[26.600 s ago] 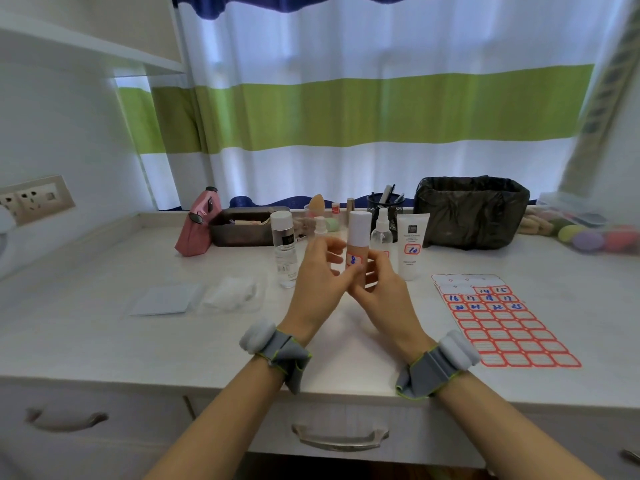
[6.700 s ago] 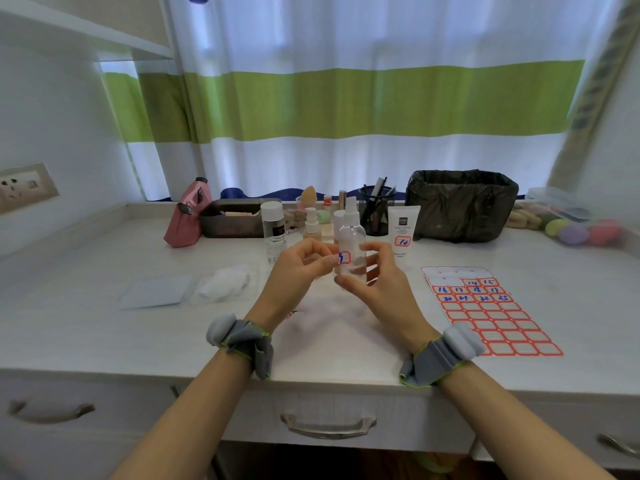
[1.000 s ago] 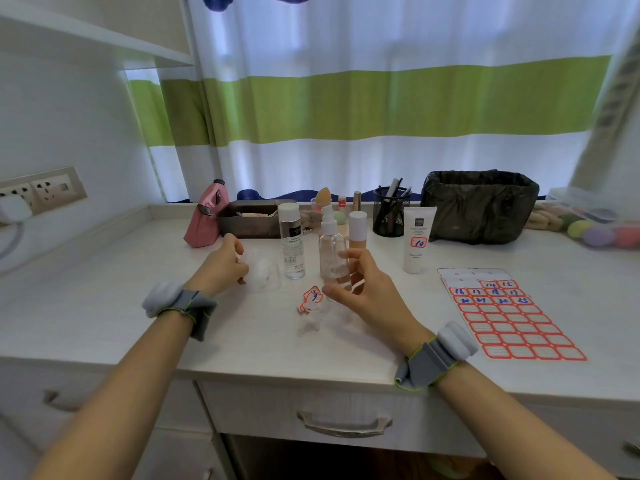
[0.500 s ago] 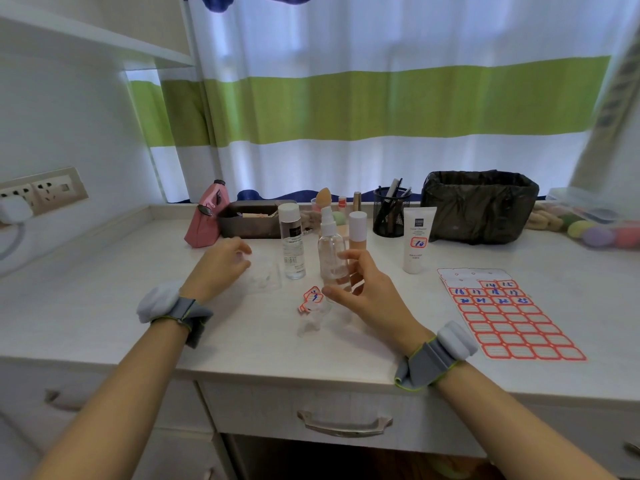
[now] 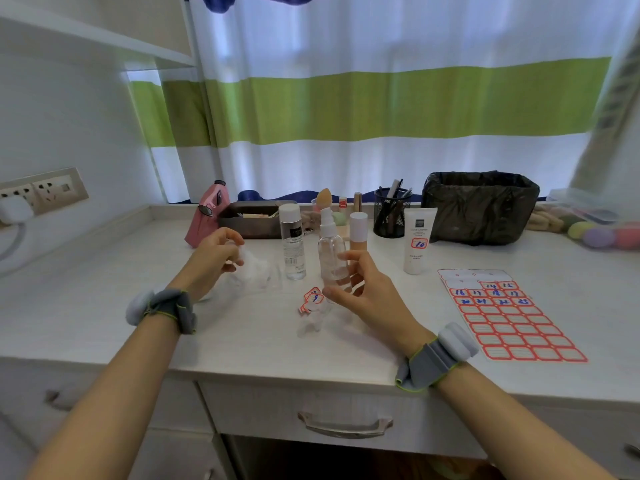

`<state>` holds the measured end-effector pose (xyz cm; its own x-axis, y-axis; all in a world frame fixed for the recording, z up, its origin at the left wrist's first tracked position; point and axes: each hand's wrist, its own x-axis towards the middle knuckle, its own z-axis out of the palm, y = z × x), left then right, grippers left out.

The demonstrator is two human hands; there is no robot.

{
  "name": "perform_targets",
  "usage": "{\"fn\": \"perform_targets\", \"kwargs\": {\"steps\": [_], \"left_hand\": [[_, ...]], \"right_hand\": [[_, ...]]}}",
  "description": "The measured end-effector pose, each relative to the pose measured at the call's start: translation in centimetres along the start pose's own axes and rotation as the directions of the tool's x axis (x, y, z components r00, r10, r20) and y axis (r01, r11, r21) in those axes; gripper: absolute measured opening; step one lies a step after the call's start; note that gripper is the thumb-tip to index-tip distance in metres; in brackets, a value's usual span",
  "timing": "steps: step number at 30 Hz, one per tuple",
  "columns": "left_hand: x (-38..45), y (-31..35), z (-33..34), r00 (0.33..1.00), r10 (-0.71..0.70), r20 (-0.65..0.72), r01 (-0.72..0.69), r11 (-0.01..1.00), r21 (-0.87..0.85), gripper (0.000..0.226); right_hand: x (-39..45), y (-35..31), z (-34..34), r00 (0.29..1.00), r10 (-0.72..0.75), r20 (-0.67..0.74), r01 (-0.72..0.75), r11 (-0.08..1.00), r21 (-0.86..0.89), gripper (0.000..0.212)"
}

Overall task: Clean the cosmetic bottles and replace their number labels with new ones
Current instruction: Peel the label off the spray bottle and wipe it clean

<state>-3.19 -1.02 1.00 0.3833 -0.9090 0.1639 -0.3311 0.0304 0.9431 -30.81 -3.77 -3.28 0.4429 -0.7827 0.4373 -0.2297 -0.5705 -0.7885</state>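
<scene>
The right hand grips the clear spray bottle upright above the desk, fingers curled round its lower body — the bottle now carries no label. Just left of that bottle's base, peeled number labels lie on the desk. Further left, the left hand pinches a white cotton pad, its fingers closed on the pad's edge. Behind the spray bottle stand a clear toner bottle to its left and a beige bottle close on its right; a white tube marked 10 stands further right. The label sheet lies flat, well right of the bottle.
</scene>
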Motion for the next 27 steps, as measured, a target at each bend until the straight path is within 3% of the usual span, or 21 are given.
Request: {"fn": "perform_targets", "kwargs": {"steps": [3, 7, 11, 16, 20, 24, 27], "left_hand": [[-0.3, 0.6, -0.1, 1.0, 0.023, -0.001, -0.023, 0.991, -0.134, 0.013], [-0.8, 1.3, -0.1, 0.999, 0.045, -0.019, -0.048, 0.962, -0.268, 0.024], [-2.2, 2.9, 1.6, 0.963, 0.183, 0.197, -0.107, 0.932, -0.347, 0.01], [-4.6, 5.8, 5.4, 0.799, 0.328, 0.504, -0.078, 0.888, -0.453, 0.028], [-5.5, 6.8, 8.6, 0.738, 0.319, 0.594, -0.091, 0.92, -0.382, 0.037], [-5.8, 6.7, 11.2, 0.814, 0.274, 0.513, -0.255, 0.961, -0.109, 0.025], [-5.9, 6.4, 12.4, 0.833, 0.392, 0.392, -0.435, 0.9, 0.025, 0.019]], "right_hand": [[0.0, -0.1, 0.0, 1.0, 0.005, 0.002, -0.005, 1.0, -0.001, 0.058], [0.0, -0.1, 0.0, 1.0, 0.008, 0.002, -0.008, 1.0, 0.005, 0.057], [0.0, -0.1, -0.1, 1.0, 0.017, -0.009, -0.017, 1.0, 0.018, 0.058], [-0.1, -0.2, -0.8, 0.999, 0.045, -0.026, -0.044, 0.999, 0.033, 0.057], [-0.2, 0.3, -1.7, 0.997, 0.059, -0.047, -0.055, 0.996, 0.077, 0.055], [-0.2, 0.7, -2.3, 0.996, 0.07, -0.054, -0.061, 0.987, 0.146, 0.053], [-0.1, 1.0, -2.6, 0.993, 0.078, -0.093, -0.062, 0.985, 0.163, 0.049]]}}
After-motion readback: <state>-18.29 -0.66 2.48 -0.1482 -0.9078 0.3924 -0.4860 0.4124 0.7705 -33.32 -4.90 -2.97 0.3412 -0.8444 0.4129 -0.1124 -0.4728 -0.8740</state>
